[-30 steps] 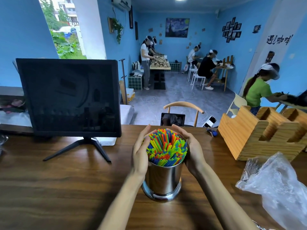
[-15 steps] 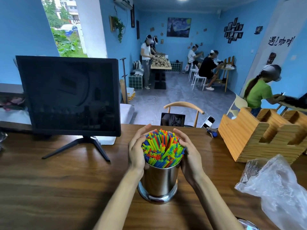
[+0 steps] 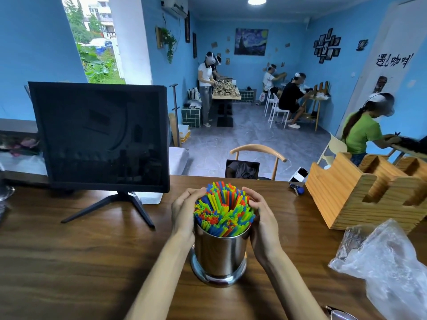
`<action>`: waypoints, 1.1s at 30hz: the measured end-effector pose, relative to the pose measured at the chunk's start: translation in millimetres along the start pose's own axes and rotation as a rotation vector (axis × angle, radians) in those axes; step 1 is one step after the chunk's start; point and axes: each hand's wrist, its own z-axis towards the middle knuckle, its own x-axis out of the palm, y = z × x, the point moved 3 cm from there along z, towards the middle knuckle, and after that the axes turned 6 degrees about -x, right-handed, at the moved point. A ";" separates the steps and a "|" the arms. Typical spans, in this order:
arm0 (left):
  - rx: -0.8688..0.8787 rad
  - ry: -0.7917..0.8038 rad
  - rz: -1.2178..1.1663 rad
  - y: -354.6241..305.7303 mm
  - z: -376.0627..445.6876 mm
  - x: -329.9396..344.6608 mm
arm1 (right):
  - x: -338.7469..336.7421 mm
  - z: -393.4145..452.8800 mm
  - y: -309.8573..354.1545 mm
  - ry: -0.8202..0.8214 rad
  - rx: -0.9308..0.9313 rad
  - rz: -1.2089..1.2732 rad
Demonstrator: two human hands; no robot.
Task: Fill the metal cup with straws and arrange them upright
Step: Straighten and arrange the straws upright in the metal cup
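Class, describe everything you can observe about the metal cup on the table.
The metal cup is a shiny, steel-looking cylinder with a wider ringed foot. It stands upright on the wooden table, in front of the person. It is packed with colourful straws that fan out above its rim. The left hand and right hand cup the straws at the rim on either side.

Dark monitor (image 3: 99, 135) on wooden table (image 3: 69, 262), wooden organizer (image 3: 360, 192), crumpled plastic bag (image 3: 388, 266), chair (image 3: 257, 158)
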 end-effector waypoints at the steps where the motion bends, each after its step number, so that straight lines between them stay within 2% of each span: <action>1: -0.003 0.014 0.014 -3.4 -0.2 0.0 | -0.9 -0.3 -0.4 0.004 0.008 0.005; 5: 0.105 0.093 0.243 -24.1 2.0 0.2 | -2.2 2.2 6.0 0.040 0.021 0.022; 9: 0.428 0.120 0.432 -65.3 -7.8 8.4 | 0.5 17.9 23.1 0.075 -0.114 -0.143; 11: 0.539 0.146 0.403 -83.3 -16.2 15.9 | 5.7 24.4 34.8 0.167 -0.234 -0.334; 14: 0.658 0.178 0.333 -98.6 -27.4 27.0 | 24.6 26.0 46.7 0.393 -0.353 -0.529; 18: 0.757 0.099 0.079 -112.0 -39.2 31.4 | 45.2 25.8 51.5 0.510 -0.489 -0.825; 21: 0.796 0.005 -0.115 -122.5 -46.1 25.4 | 48.9 23.4 58.4 0.537 -0.510 -0.741; 24: 0.753 -0.094 -0.232 -124.3 -43.8 12.8 | 39.6 25.0 75.8 0.458 -0.420 -0.396; 27: 0.610 -0.096 -0.190 -114.1 -31.4 1.2 | 20.9 32.4 90.7 0.311 -0.313 -0.159; 30: 0.379 0.025 -0.017 -95.3 -17.6 -4.1 | 3.6 43.5 94.5 0.218 -0.214 0.022; 33: 0.216 0.206 0.301 -77.5 -8.2 -4.6 | -5.7 53.9 99.0 0.168 -0.289 0.077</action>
